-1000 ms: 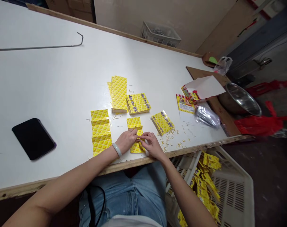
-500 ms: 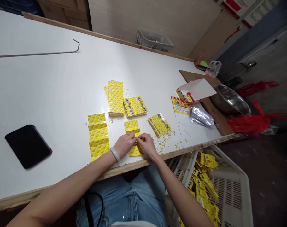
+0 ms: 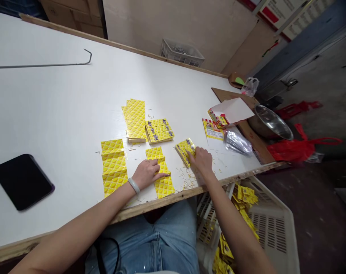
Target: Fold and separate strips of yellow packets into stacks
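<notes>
Running lengthwise away from table edge (image 3: 150,206), yellow strip (image 3: 164,184) under wide left grip (image 3: 146,174), right grip (image 3: 203,161) unclear

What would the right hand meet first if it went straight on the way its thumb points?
The nearest yellow stack: the right hand has its thumb over it, probably touching, though depth is unclear.

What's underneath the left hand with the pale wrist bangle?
The left hand partly overlies a creased yellow patterned paper strip, whose far and near ends show. Part of the strip's left edge is covered, and anything beneath the palm can't be seen.
</notes>
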The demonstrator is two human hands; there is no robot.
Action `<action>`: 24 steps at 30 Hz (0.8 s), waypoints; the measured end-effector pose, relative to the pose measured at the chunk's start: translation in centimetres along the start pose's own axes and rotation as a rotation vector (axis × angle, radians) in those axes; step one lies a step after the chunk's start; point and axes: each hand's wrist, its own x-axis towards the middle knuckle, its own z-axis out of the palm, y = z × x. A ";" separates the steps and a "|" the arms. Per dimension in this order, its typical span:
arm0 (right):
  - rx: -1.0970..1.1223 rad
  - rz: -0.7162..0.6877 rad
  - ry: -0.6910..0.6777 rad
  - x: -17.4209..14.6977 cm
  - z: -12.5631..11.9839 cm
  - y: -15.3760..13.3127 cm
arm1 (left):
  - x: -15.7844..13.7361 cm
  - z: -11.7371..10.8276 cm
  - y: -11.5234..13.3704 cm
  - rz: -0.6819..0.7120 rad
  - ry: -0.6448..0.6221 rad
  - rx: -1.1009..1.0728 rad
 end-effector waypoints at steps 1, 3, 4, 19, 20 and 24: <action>-0.010 -0.049 -0.051 0.6 0.3 -0.5 | 0.0 -0.1 -0.2 -0.016 0.017 -0.011; -0.008 -0.122 -0.130 1.6 0.6 -1.3 | 0.0 -0.4 -0.5 -0.050 0.053 -0.038; -0.002 -0.145 -0.152 1.9 0.6 -1.4 | 0.0 -0.6 -0.6 -0.063 0.073 -0.054; 0.095 -0.075 -0.169 1.1 -0.1 -1.6 | 0.4 -1.2 -1.0 -0.128 0.217 -0.338; 0.102 -0.077 -0.158 1.1 -0.3 -1.4 | 0.4 -1.2 -1.1 -0.132 0.218 -0.344; 0.199 -0.032 -0.041 0.8 -2.3 -1.4 | 0.6 -1.2 -0.9 -0.163 0.312 -0.488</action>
